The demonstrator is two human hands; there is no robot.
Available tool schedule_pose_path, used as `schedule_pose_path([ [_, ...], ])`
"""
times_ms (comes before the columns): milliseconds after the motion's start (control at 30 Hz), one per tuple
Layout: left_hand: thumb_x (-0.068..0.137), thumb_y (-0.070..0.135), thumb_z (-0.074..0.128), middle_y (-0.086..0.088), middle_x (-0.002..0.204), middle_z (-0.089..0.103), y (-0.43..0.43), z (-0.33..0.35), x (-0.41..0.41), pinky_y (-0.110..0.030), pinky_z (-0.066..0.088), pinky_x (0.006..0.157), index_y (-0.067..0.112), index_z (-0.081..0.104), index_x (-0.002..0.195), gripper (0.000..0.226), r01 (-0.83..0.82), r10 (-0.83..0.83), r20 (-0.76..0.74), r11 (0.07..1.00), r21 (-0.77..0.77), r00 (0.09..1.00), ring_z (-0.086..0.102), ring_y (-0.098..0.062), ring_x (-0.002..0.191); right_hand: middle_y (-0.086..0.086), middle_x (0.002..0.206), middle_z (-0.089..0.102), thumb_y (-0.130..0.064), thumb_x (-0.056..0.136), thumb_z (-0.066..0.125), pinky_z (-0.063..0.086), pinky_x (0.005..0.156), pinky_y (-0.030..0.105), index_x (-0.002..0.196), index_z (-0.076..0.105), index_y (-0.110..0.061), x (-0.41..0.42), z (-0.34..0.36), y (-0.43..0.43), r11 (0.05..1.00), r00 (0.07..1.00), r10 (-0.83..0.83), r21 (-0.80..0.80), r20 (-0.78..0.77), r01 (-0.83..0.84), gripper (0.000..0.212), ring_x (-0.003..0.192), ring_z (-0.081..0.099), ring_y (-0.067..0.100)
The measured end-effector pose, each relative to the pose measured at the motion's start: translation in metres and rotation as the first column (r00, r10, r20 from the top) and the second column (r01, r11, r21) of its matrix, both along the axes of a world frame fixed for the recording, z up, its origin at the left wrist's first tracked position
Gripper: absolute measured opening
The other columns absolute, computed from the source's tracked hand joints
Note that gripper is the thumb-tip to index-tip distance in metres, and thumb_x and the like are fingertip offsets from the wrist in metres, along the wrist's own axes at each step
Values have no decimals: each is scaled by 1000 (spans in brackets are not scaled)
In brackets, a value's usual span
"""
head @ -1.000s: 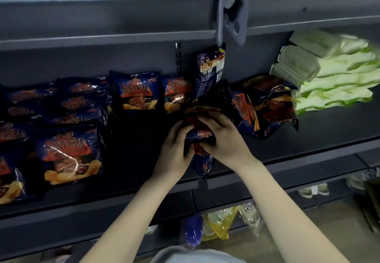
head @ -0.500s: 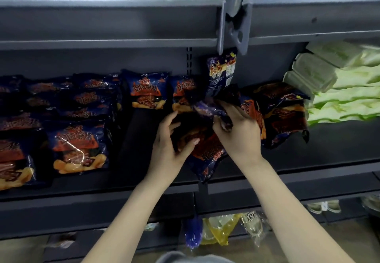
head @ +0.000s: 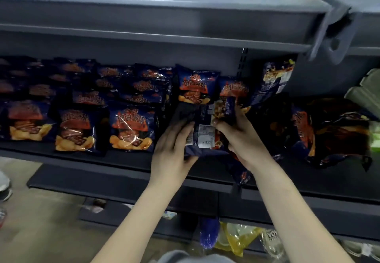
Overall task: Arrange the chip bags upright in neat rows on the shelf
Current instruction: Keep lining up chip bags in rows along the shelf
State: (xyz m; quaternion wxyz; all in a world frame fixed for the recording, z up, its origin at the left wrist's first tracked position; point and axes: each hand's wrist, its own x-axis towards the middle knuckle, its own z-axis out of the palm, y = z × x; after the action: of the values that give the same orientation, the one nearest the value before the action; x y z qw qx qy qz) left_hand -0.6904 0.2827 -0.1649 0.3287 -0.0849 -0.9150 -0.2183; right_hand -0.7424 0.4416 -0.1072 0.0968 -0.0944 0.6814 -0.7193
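Observation:
Both hands hold one dark blue chip bag (head: 202, 133) with its back label facing me, near the shelf's front. My left hand (head: 171, 149) grips its left side; my right hand (head: 239, 139) grips its right side and top. Rows of matching blue and orange chip bags (head: 131, 129) stand upright to the left on the dark shelf (head: 123, 160). Behind the held bag stand two upright bags (head: 195, 87). A loose heap of bags (head: 329, 131) lies to the right. One bag (head: 273, 81) leans against the back wall.
A grey upper shelf (head: 164, 22) overhangs closely, with a metal bracket (head: 333, 36) at the right. Pale green packs (head: 368, 92) sit at the far right. Below the shelf hang blue and yellow packets (head: 226, 236). A bag (head: 240, 174) dangles over the shelf's front edge.
The bag has been turned so its back label faces me and lifted toward the row. The view has shifted left, showing more of the upright rows.

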Motion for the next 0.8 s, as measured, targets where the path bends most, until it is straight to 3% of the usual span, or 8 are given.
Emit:
schedule_pose_path([
  [100,65,21,81,-6,100,68,-12,0,6,-27,53,58,13,52,120,63,-104,80,150,981,162,985,67,-25,80,2,122,61,-30,91,57,58,64,34,139,40,-29,-1,-3,-8,991,977,111,-98,180,-94,51,86,71,23],
  [233,70,10,77,16,83,66,-30,1,9,-3,40,65,28,57,97,38,-86,-68,220,779,622,973,61,0,78,3,125,59,-42,90,52,57,68,28,134,47,-23,-7,-10,-12,996,991,80,27,110,-84,49,89,70,16],
  [333,74,8,75,27,85,68,-42,1,10,0,41,69,31,57,95,36,-67,-242,278,631,773,930,59,14,84,-9,123,60,-53,77,62,53,77,23,130,48,-34,-6,-15,-11,983,989,146,109,36,-149,58,109,61,8],
  [400,70,19,75,29,87,68,-48,0,13,-1,42,70,30,57,97,34,-84,-319,317,575,814,893,60,14,84,-14,123,61,-49,77,68,52,82,20,127,47,-39,-1,-17,-11,945,958,286,163,14,-284,55,113,58,3],
  [467,62,29,72,17,89,70,-54,-2,14,-10,47,74,28,58,97,38,-132,-368,346,497,857,863,63,7,86,-9,122,63,-31,77,71,49,90,19,128,48,-30,3,-22,-13,911,928,374,187,2,-367,56,114,58,3],
  [567,53,38,74,2,96,70,-62,-11,14,-36,48,92,21,62,99,51,-197,-455,371,385,902,810,65,-18,97,-5,113,68,-12,78,74,51,87,21,122,56,-20,7,-30,-18,935,950,311,180,-4,-306,48,107,63,7],
  [700,52,46,71,-6,114,66,-62,-18,17,-43,40,103,18,60,110,66,-216,-522,384,353,910,762,59,-24,111,-4,109,70,-6,77,74,53,83,20,115,60,-21,11,-46,-23,961,970,239,131,44,-243,43,105,64,7],
  [800,65,45,71,17,110,63,-64,-23,16,-17,46,88,35,55,110,49,-159,-472,430,510,845,770,58,-4,107,-3,104,72,-1,77,72,53,78,21,111,61,-22,14,-55,-26,983,983,165,74,80,-171,41,102,66,11],
])
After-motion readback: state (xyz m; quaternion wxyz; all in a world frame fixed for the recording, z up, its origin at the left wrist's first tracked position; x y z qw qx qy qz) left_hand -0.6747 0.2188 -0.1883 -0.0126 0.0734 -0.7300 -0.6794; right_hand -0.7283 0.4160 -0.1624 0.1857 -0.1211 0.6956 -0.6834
